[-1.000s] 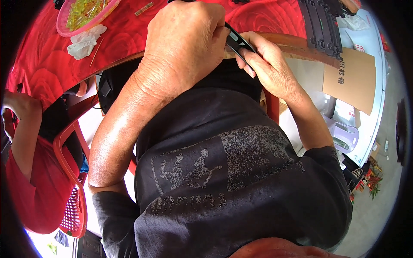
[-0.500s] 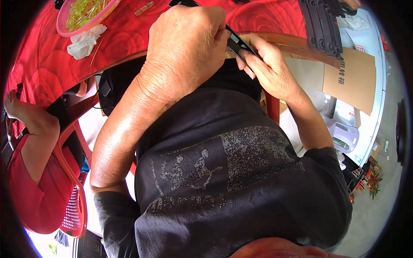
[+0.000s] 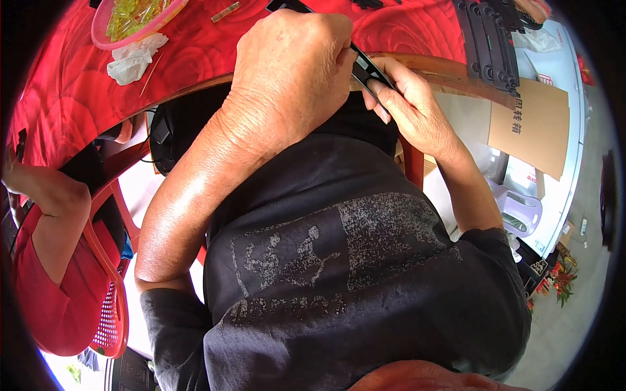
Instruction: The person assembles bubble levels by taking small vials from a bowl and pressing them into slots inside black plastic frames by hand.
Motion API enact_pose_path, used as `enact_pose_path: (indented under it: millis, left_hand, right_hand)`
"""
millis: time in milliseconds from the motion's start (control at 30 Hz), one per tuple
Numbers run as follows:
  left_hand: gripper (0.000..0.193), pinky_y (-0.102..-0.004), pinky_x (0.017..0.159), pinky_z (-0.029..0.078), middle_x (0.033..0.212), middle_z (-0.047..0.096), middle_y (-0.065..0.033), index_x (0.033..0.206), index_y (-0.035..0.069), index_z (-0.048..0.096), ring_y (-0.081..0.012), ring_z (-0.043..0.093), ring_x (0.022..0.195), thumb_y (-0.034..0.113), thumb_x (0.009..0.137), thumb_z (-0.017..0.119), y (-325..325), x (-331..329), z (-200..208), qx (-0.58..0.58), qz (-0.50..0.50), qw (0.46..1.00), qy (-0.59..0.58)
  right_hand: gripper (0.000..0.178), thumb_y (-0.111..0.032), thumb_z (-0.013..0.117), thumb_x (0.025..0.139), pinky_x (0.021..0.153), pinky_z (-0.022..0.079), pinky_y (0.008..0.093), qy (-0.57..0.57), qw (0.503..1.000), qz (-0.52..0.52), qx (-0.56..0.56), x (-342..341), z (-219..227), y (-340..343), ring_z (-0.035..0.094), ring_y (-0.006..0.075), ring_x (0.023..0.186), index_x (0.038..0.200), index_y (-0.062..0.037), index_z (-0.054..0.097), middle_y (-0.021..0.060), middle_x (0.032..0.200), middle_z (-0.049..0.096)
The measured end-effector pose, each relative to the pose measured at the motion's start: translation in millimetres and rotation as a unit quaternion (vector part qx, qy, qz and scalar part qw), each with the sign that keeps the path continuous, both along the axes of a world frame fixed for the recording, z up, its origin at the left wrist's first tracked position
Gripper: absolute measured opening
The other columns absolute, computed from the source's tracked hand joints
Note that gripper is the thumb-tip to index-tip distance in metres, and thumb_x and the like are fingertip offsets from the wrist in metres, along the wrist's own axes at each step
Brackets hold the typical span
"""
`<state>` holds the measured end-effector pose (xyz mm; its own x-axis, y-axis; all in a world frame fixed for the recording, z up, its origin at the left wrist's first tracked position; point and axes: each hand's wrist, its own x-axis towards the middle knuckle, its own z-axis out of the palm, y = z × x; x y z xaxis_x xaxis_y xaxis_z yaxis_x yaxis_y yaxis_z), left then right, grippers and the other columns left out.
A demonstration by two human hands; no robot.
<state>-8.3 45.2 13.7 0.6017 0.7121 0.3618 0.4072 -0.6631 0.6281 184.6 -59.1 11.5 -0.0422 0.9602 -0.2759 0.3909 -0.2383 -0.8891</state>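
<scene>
Both our hands gripped one black plastic strip: left hand closed over it, right hand pinching its end.

Crowded counter edge, with open red cloth in the middle.
Bare counter lies between a pink bowl with a crumpled tissue at left and stacked black plastic parts at right; a neighbour's arm blocks the left.

Most of the thin black strip hidden under the left hand, its far end cut off at the top edge
</scene>
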Motion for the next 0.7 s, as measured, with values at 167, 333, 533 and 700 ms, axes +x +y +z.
enact_pose_path:
  millis: [167, 333, 533, 700]
  left_hand:
    - [0.010, -0.0458, 0.061, 0.057, 0.067, 0.067, -0.0164, 0.076, 0.005, 0.067, -0.0363, 0.070, 0.068, 0.012, 0.080, 0.071, 0.4, -0.2, -1.6, -0.007, 0.000, 1.000, 0.003]
    - [0.011, -0.0455, 0.061, 0.057, 0.066, 0.066, -0.0163, 0.075, 0.005, 0.067, -0.0364, 0.070, 0.068, 0.013, 0.080, 0.071, 0.0, 0.6, -1.4, -0.017, -0.011, 1.000, -0.007]
    - [0.012, -0.0458, 0.060, 0.057, 0.067, 0.067, -0.0161, 0.076, 0.004, 0.067, -0.0363, 0.070, 0.069, 0.014, 0.081, 0.071, -0.9, 1.3, 3.4, 0.003, -0.011, 1.000, 0.004]
    - [0.011, -0.0458, 0.060, 0.057, 0.067, 0.066, -0.0162, 0.076, 0.004, 0.067, -0.0362, 0.070, 0.069, 0.014, 0.081, 0.071, -1.1, 1.7, 4.4, 0.016, 0.000, 1.000, 0.009]
  right_hand:
    - [0.021, -0.013, 0.054, 0.103, 0.062, 0.046, 0.0252, -0.010, 1.000, 0.005, 0.008, -0.4, -0.4, 1.0, 0.054, 0.0081, 0.067, 0.119, 0.0004, 0.057, 0.0027, 0.076, 0.060]
    - [0.020, -0.013, 0.054, 0.103, 0.063, 0.047, 0.0265, -0.029, 0.999, 0.003, 0.013, 0.3, -1.6, 1.0, 0.056, 0.0097, 0.067, 0.117, 0.0006, 0.057, 0.0044, 0.075, 0.059]
    - [0.020, -0.013, 0.053, 0.103, 0.063, 0.048, 0.0271, -0.031, 0.999, 0.012, 0.011, 1.2, 2.4, 2.0, 0.057, 0.0105, 0.068, 0.117, 0.0014, 0.057, 0.0053, 0.075, 0.060]
    - [0.020, -0.012, 0.054, 0.102, 0.064, 0.048, 0.0279, -0.020, 1.000, 0.006, 0.010, 0.8, 4.1, 1.6, 0.057, 0.0109, 0.068, 0.117, 0.0012, 0.057, 0.0055, 0.076, 0.060]
